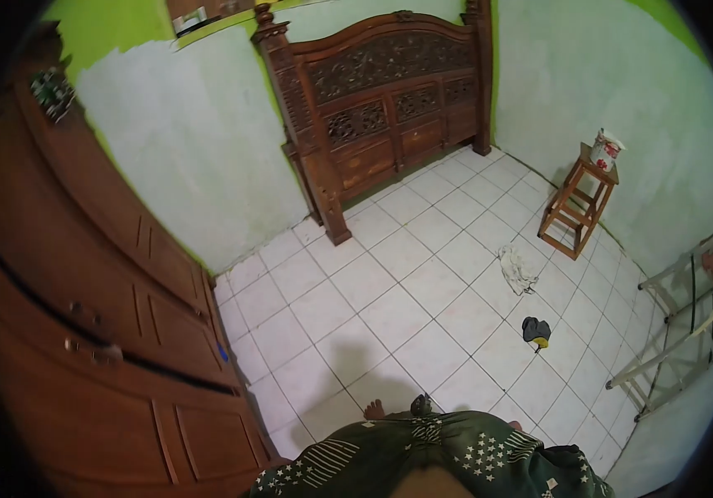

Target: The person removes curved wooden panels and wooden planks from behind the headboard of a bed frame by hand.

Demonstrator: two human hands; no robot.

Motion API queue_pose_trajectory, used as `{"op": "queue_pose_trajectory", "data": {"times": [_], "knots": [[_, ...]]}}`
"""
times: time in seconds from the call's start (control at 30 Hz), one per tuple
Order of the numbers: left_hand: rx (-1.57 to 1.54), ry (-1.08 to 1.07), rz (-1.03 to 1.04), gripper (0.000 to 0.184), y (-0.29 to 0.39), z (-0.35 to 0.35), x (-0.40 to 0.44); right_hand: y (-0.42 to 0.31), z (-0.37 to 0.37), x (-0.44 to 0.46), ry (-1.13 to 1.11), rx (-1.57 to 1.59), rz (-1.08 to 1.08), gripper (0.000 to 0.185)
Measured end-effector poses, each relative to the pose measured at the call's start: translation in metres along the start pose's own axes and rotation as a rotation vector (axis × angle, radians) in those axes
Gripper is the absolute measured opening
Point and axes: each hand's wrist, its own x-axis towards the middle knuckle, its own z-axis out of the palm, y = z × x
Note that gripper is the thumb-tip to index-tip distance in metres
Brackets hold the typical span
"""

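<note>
Neither my left hand nor my right hand shows in the head view. At the bottom edge is dark green patterned cloth (489, 452) that I wear, with a bare foot (374, 410) just beyond it. On the tiled floor ahead, to the right, lie a crumpled white cloth (517, 270) and, nearer to me, a dark grey and yellow item (536, 333). A paint can (605, 151) with red marks stands on a wooden stool (571, 202) near the right wall.
A carved wooden headboard (394, 104) stands against the far wall. Along the left runs a large wooden wardrobe (116, 332). A metal ladder (672, 353) is by the right wall. White tiles (390, 299) cover the floor.
</note>
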Motion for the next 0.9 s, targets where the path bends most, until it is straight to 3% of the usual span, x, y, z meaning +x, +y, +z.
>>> {"op": "queue_pose_trajectory", "data": {"times": [0.03,0.13,0.3,0.33,0.4,0.47,0.53,0.57,0.63,0.67,0.7,0.73,0.8,0.87,0.9], "knots": [[-0.007,0.021,-0.004,0.039,0.014,-0.025,0.015,0.034,-0.003,0.024,-0.249,0.48,-0.208,0.038],[-0.14,0.146,0.058,0.04,0.088,-0.1,0.052,-0.11,-0.113,-0.106,0.035,0.471,0.275,0.034],[-0.3,0.227,0.297,0.033,0.266,-0.175,0.071,-0.072,-0.083,-0.023,-0.057,0.368,0.132,0.034],[-0.298,0.226,0.334,0.033,0.297,-0.178,0.072,-0.057,-0.067,0.006,-0.065,0.232,0.042,0.032],[-0.293,0.163,0.384,0.035,0.35,-0.168,0.092,0.01,0.012,0.102,0.012,-0.534,-0.43,0.03],[-0.265,0.118,0.433,0.036,0.393,-0.148,0.091,-0.011,-0.033,0.08,-0.039,-0.127,-0.187,0.028],[-0.244,0.059,0.441,0.038,0.42,-0.121,0.089,-0.005,-0.058,0.088,-0.013,-0.02,-0.147,0.026],[0.135,0.047,0.479,0.039,0.448,-0.125,0.043,0.001,-0.07,0.099,0.018,-0.022,-0.18,0.026],[0.364,-0.035,0.562,0.038,0.467,-0.107,0.036,0.036,-0.09,0.138,0.209,-0.209,-0.492,0.025],[0.355,-0.063,0.553,0.037,0.469,-0.097,0.041,0.065,-0.092,0.163,0.417,-0.345,-0.74,0.025],[0.341,-0.074,0.529,0.036,0.474,-0.093,0.043,0.03,-0.159,0.166,0.145,-0.026,-0.215,0.025],[0.324,-0.077,0.496,0.036,0.475,-0.089,0.049,0.008,-0.209,0.178,0.058,0.328,0.221,0.026],[0.3,-0.076,0.44,0.035,0.48,-0.085,0.062,-0.015,-0.279,0.207,0.118,0.583,0.415,0.029],[0.276,-0.068,0.396,0.033,0.485,-0.09,0.07,-0.074,-0.345,0.222,0.269,0.615,0.428,0.032],[0.264,-0.066,0.372,0.033,0.489,-0.094,0.075,-0.085,-0.362,0.244,0.286,0.685,0.319,0.031]]}}
